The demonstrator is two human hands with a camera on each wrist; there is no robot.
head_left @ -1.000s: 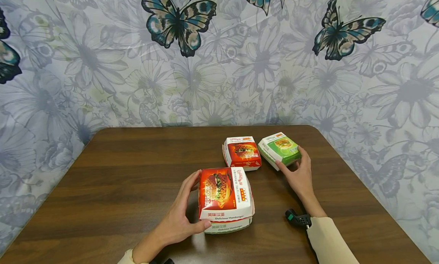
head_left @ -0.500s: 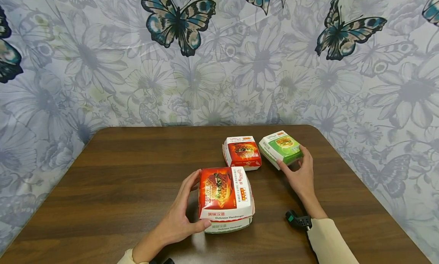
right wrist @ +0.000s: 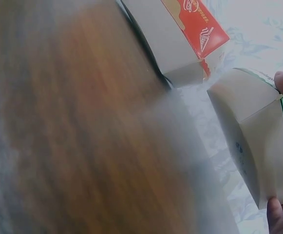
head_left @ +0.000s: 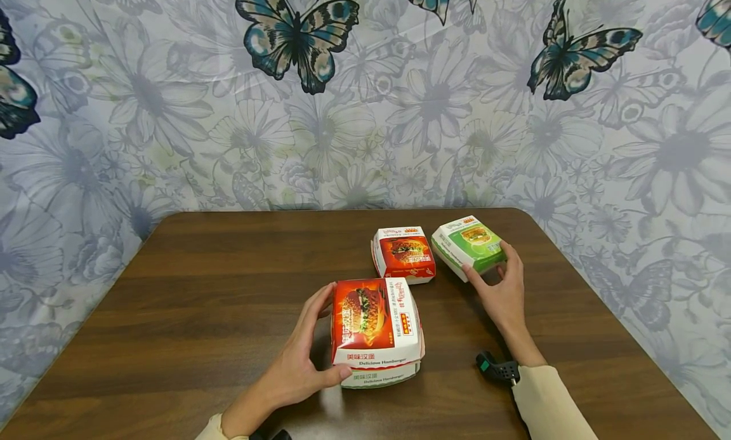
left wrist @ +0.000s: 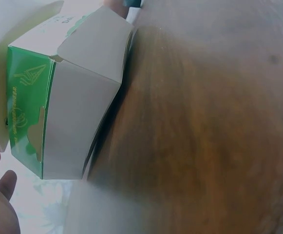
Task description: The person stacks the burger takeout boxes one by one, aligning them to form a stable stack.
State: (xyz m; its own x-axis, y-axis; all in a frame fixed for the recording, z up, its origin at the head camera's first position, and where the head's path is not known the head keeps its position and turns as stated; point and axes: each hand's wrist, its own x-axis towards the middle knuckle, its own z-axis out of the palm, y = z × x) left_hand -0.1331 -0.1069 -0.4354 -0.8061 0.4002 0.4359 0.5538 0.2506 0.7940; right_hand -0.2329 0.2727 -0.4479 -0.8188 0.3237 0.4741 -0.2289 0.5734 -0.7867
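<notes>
My left hand (head_left: 291,357) grips the left side of a stack: a red and white hamburger box (head_left: 371,319) on top of a green and white hamburger box (left wrist: 29,102), whose lower front edge (head_left: 379,378) shows. Its thumb lies at the front corner and the fingers reach the back left corner. At the back right, my right hand (head_left: 505,294) holds another green hamburger box (head_left: 474,243) between thumb and fingers. In the right wrist view this box's printed underside (right wrist: 234,146) shows, tipped up and apart from the tabletop.
A second red hamburger box (head_left: 404,253) sits behind the stack, just left of the right hand's box. The brown wooden table (head_left: 200,287) ends at a butterfly-patterned cloth (head_left: 354,129). A black wrist device (head_left: 497,367) hangs by the right sleeve.
The green box in my right hand has shifted slightly back and to the right. My left hand and the stacked boxes stay where they were.
</notes>
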